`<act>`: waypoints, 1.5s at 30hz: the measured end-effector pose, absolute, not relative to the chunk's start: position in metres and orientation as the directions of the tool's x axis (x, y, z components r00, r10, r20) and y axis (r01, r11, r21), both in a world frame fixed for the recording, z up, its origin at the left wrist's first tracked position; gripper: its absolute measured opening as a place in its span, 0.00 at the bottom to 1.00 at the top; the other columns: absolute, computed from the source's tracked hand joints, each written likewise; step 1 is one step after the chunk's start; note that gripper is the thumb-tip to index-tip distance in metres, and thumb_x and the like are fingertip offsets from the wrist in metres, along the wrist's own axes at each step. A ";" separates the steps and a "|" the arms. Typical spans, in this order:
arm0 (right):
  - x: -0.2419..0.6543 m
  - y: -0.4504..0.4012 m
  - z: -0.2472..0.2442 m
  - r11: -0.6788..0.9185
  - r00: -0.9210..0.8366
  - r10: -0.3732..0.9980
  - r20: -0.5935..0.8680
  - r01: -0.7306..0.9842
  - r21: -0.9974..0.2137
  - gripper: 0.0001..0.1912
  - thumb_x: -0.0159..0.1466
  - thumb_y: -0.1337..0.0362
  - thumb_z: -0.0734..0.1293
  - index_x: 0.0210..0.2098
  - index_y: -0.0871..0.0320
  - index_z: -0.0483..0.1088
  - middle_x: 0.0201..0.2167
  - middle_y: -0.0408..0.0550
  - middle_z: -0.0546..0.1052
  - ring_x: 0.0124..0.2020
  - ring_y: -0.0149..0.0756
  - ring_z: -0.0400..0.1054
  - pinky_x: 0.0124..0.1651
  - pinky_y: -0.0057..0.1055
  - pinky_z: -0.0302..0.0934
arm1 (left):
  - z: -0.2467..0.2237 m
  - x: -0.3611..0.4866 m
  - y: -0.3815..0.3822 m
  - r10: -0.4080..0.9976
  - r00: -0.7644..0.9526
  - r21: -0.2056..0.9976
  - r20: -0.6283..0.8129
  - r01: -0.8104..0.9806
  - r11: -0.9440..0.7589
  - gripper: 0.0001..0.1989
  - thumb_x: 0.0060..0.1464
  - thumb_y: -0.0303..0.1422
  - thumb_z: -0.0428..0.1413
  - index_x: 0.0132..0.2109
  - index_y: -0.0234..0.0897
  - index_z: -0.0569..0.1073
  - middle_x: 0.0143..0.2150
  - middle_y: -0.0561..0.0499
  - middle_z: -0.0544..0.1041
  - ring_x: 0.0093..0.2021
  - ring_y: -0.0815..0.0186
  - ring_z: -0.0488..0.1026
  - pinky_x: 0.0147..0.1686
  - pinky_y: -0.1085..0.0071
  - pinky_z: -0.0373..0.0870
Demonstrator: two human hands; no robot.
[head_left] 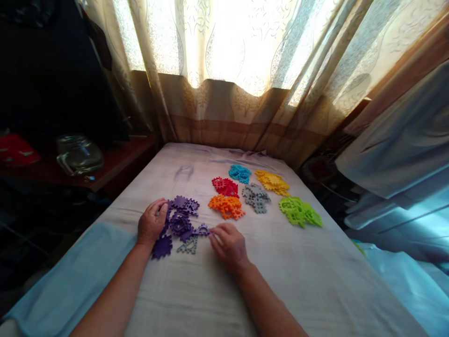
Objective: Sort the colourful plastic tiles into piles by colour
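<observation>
Purple interlocking building tiles (pixel 180 223) with toothed edges lie in a loose pile at the left of the bed-like surface. My left hand (pixel 152 221) rests against the pile's left side, its fingers curled at the edge of the purple pieces; what they grip is partly hidden. My right hand (pixel 229 246) pinches the right corner of a small purple triangular tile (pixel 202 230). Just below that piece lies a grey triangular tile (pixel 188 245), apart from the other grey ones.
Sorted heaps of orange (pixel 227 207), red (pixel 225 186), blue (pixel 240 173), grey (pixel 256 197), yellow (pixel 272 182) and green tiles (pixel 300 212) lie across the sheet (pixel 280 281). A glass jug (pixel 80 155) stands on the side table (pixel 115 161) at left. Curtains (pixel 224 110) hang behind.
</observation>
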State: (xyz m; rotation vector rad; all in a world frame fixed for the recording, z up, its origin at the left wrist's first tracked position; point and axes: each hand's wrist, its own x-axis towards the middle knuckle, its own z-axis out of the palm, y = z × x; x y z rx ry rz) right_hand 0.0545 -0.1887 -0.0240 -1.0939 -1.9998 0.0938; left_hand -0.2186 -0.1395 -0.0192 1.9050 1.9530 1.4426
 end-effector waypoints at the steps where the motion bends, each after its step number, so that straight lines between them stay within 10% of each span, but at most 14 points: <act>1: 0.042 -0.197 -0.020 0.665 -0.386 0.711 0.588 0.643 -0.381 0.09 0.65 0.60 0.65 0.40 0.53 0.75 0.35 0.48 0.76 0.38 0.36 0.69 0.43 0.30 0.64 | -0.020 -0.219 -0.140 0.805 -0.237 0.625 0.544 0.755 -0.200 0.20 0.58 0.46 0.46 0.41 0.39 0.76 0.47 0.45 0.80 0.50 0.58 0.76 0.55 0.61 0.70; 7: 0.013 -0.209 -0.014 0.696 -0.594 0.710 0.378 0.675 -0.245 0.08 0.59 0.57 0.72 0.36 0.53 0.75 0.35 0.46 0.75 0.36 0.36 0.67 0.38 0.29 0.62 | -0.023 -0.220 -0.141 0.796 -0.234 0.622 0.559 0.753 -0.215 0.20 0.60 0.46 0.45 0.41 0.39 0.76 0.47 0.45 0.80 0.50 0.59 0.76 0.54 0.62 0.70; 16: 0.030 -0.202 -0.006 0.716 -0.424 0.651 0.630 0.619 -0.323 0.11 0.70 0.64 0.58 0.38 0.56 0.72 0.36 0.49 0.76 0.38 0.33 0.69 0.43 0.27 0.62 | -0.022 -0.221 -0.140 0.786 -0.242 0.638 0.569 0.733 -0.236 0.21 0.58 0.47 0.46 0.40 0.38 0.77 0.46 0.44 0.80 0.48 0.58 0.77 0.53 0.62 0.71; 25: 0.151 -0.097 0.006 -0.100 0.348 0.865 0.361 0.826 -0.555 0.17 0.68 0.59 0.57 0.38 0.56 0.77 0.34 0.49 0.79 0.35 0.36 0.69 0.36 0.27 0.56 | -0.023 -0.222 -0.139 0.796 -0.244 0.640 0.554 0.737 -0.219 0.21 0.56 0.48 0.46 0.39 0.39 0.76 0.46 0.42 0.80 0.50 0.55 0.76 0.56 0.58 0.69; 31: 0.185 -0.082 0.010 -0.192 0.413 0.853 0.319 0.816 -0.545 0.17 0.66 0.63 0.58 0.42 0.58 0.78 0.36 0.54 0.79 0.37 0.39 0.70 0.38 0.30 0.58 | -0.024 -0.224 -0.139 0.810 -0.236 0.650 0.537 0.728 -0.219 0.22 0.54 0.50 0.46 0.40 0.39 0.76 0.48 0.41 0.79 0.51 0.54 0.75 0.56 0.56 0.69; 45: 0.079 -0.183 -0.027 0.536 -0.249 0.771 0.587 0.751 -0.386 0.14 0.66 0.66 0.59 0.43 0.56 0.76 0.41 0.51 0.78 0.43 0.37 0.71 0.47 0.32 0.66 | -0.033 -0.199 -0.141 0.885 -0.100 0.579 0.454 0.789 -0.208 0.25 0.63 0.46 0.41 0.52 0.38 0.74 0.56 0.44 0.75 0.59 0.60 0.70 0.61 0.60 0.64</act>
